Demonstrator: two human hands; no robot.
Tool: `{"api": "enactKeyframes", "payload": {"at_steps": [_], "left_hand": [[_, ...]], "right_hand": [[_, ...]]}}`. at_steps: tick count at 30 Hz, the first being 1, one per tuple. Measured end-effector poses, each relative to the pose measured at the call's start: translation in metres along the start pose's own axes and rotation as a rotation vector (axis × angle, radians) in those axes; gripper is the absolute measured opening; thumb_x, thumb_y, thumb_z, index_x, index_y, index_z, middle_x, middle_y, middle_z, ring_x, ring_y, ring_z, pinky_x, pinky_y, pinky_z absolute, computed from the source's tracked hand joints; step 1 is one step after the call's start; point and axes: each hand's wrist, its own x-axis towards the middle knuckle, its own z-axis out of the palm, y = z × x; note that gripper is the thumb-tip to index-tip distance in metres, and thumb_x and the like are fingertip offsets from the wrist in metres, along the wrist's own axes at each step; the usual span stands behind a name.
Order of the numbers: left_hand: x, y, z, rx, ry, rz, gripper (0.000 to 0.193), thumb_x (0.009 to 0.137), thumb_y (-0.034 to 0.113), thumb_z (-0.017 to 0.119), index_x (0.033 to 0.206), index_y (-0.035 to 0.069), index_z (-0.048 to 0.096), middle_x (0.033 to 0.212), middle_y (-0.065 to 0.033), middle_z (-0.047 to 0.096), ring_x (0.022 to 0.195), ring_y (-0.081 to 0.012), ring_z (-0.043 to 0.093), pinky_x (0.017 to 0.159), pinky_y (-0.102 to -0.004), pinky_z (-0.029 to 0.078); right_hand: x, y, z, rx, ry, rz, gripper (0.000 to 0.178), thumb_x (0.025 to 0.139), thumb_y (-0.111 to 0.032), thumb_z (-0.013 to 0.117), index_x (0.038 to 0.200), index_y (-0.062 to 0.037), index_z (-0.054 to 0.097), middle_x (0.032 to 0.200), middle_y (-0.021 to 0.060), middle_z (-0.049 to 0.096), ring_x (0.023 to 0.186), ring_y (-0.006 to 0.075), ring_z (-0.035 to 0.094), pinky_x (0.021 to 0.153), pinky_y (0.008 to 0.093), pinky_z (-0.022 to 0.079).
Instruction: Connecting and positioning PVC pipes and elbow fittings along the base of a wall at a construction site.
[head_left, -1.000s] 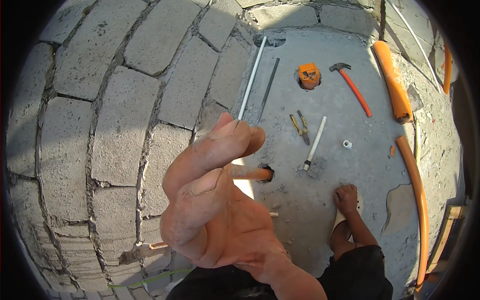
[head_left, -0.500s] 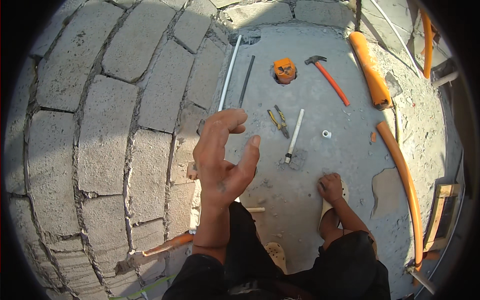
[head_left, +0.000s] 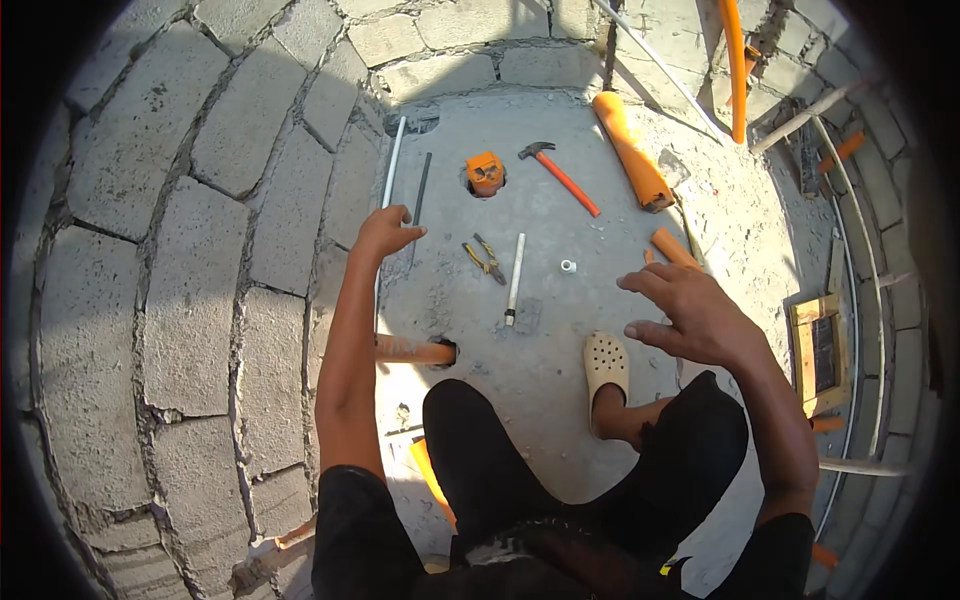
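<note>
My left hand [head_left: 388, 232] is empty, held out low beside the block wall, with thumb and fingers apart. It overlaps the line of a thin white pipe [head_left: 395, 165]; whether it touches the pipe I cannot tell. Just beyond it lies a thin dark rod [head_left: 423, 190]. My right hand [head_left: 690, 315] hangs in the air with spread fingers and nothing in it, near a short orange pipe end [head_left: 675, 247]. Between the hands lie yellow-and-black pliers [head_left: 486, 258], a short white pipe [head_left: 515, 280] with a dark end and a small white fitting [head_left: 568, 266].
Farther off are a hammer [head_left: 565, 182] with a red handle, an orange box-like fitting [head_left: 485, 172] in a floor hole and a thick orange pipe [head_left: 632, 150]. An orange-brown pipe [head_left: 415, 350] enters another hole. Rough block wall [head_left: 190, 300] rises at left; a wooden frame [head_left: 818, 355] stands right.
My left hand has moved farther away, down beside the wall. My right hand has lifted from beside my shoe and opened out to the right. The view has shifted, showing more of the right side.
</note>
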Motion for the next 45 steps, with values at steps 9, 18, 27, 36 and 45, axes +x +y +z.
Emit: {"api": "enactKeyframes", "payload": {"at_steps": [9,18,27,36,45], "left_hand": [[0.011,-0.026,0.056,-0.399,-0.07,-0.035,0.035,0.079,0.03,0.077,0.089,-0.002,0.065,0.063,-0.0096,0.064,0.052,-0.0148,0.06,0.05,-0.0303,0.047],[-0.011,-0.064,0.057,-0.571,-0.165,-0.114,0.034,0.083,0.026,0.077,0.094,-0.003,0.063,0.068,-0.0088,0.063,0.057,-0.0144,0.06,0.049,-0.0293,0.047],[-0.01,-0.06,0.049,-0.55,-0.146,-0.134,0.035,0.084,0.026,0.076,0.096,-0.004,0.062,0.069,-0.0071,0.062,0.059,-0.0124,0.058,0.052,-0.0279,0.047],[-0.008,-0.06,0.047,-0.493,-0.099,-0.127,0.035,0.083,0.027,0.076,0.094,-0.003,0.062,0.069,-0.0065,0.061,0.057,-0.0123,0.057,0.051,-0.0277,0.046],[-0.007,-0.06,0.057,-0.507,-0.079,-0.169,0.04,0.082,0.026,0.078,0.1,-0.005,0.06,0.071,-0.0086,0.062,0.058,-0.014,0.059,0.05,-0.0293,0.047]], "right_hand": [[-0.036,-0.138,0.092,0.027,-0.414,-0.388,0.049,0.088,-0.037,0.064,0.126,-0.0076,0.052,0.098,0.0119,0.059,0.09,0.0274,0.062,0.082,0.0407,0.046],[-0.046,-0.152,0.109,-0.07,-0.237,-0.364,0.045,0.085,-0.026,0.059,0.123,-0.0019,0.059,0.096,0.0168,0.063,0.085,0.0277,0.062,0.078,0.043,0.044],[-0.052,-0.173,0.099,-0.119,-0.124,-0.541,0.031,0.086,-0.023,0.057,0.102,0.003,0.062,0.085,0.0164,0.064,0.08,0.0303,0.062,0.082,0.0515,0.048],[-0.059,-0.172,0.094,-0.107,-0.138,-0.569,0.028,0.087,-0.022,0.055,0.098,0.0029,0.062,0.083,0.0158,0.063,0.077,0.0286,0.061,0.081,0.0496,0.049],[-0.064,-0.185,0.083,-0.004,-0.133,-0.445,0.015,0.088,-0.021,0.052,0.086,-0.0102,0.062,0.079,0.0093,0.058,0.079,0.0256,0.055,0.075,0.0451,0.04]]}}
